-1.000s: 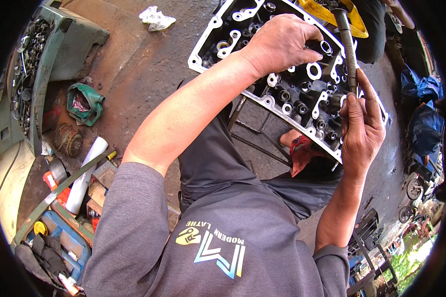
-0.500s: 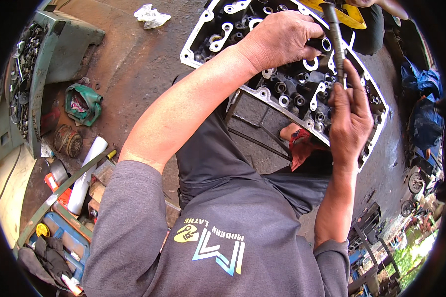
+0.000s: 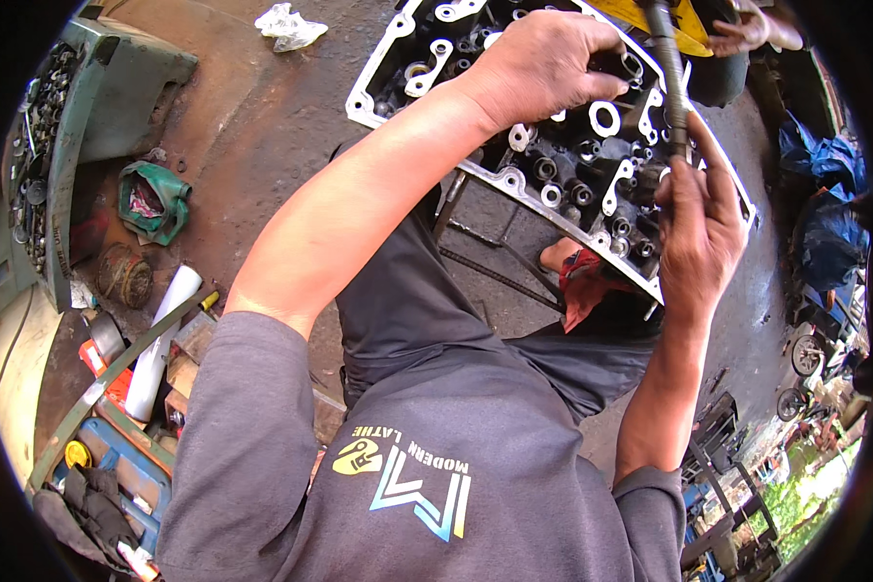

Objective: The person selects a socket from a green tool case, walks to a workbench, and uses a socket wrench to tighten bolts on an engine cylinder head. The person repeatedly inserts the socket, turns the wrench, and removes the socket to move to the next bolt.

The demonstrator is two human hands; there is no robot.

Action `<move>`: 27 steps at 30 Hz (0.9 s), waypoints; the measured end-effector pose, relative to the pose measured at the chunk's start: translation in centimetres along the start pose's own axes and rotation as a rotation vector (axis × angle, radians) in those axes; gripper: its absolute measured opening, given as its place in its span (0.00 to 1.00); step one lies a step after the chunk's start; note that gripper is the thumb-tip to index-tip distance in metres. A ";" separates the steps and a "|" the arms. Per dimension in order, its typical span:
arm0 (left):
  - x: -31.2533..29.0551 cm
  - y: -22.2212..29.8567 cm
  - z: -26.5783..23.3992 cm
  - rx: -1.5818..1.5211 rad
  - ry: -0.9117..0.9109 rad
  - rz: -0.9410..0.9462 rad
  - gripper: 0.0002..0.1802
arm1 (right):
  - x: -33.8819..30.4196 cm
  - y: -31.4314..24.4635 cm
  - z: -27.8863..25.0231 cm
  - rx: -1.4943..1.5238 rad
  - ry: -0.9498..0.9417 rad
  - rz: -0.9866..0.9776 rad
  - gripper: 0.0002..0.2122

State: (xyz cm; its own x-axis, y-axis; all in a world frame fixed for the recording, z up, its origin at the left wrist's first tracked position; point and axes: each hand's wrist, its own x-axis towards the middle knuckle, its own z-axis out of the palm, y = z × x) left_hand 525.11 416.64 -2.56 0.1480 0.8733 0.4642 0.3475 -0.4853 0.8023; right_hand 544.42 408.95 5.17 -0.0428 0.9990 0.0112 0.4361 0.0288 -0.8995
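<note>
A large cylinder head [image 3: 533, 179], with a pale machined rim and dark recesses, lies in front of my legs on a metal frame. Over its far middle, my left hand [image 3: 548, 63] hangs with thumb and fingers curved and apart; a ring-shaped opening [image 3: 632, 66] shows just beyond the fingertips. At the right side, my right hand [image 3: 698, 228] grips the lower end of a long ribbed metal rod [image 3: 667, 78], one finger stretched up beside it. The rod's top runs out of view, and my fingers hide its lower tip.
Another person's hand [image 3: 742, 27] is at the far right beside a yellow object [image 3: 691, 29]. A red cloth [image 3: 587, 286] hangs below the cylinder head. To the left are a green container [image 3: 155, 202], a metal tray of small parts [image 3: 63, 184] and a white roll [image 3: 163, 339].
My left fingertips have shifted slightly away from the rod. The right hand has moved a little right with the rod. The other person's hand has opened and come further into view.
</note>
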 end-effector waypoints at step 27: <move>-0.6 -0.5 0.2 0.193 -0.045 -0.027 0.20 | -1.3 0.5 0.5 0.113 0.003 -0.006 0.21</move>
State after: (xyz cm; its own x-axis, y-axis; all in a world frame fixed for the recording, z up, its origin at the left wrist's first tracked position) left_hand 524.99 416.34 -3.34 0.1758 0.8891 0.4227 0.5222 -0.4482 0.7256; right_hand 544.27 407.63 4.52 -0.0425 0.9989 0.0176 0.3316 0.0307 -0.9429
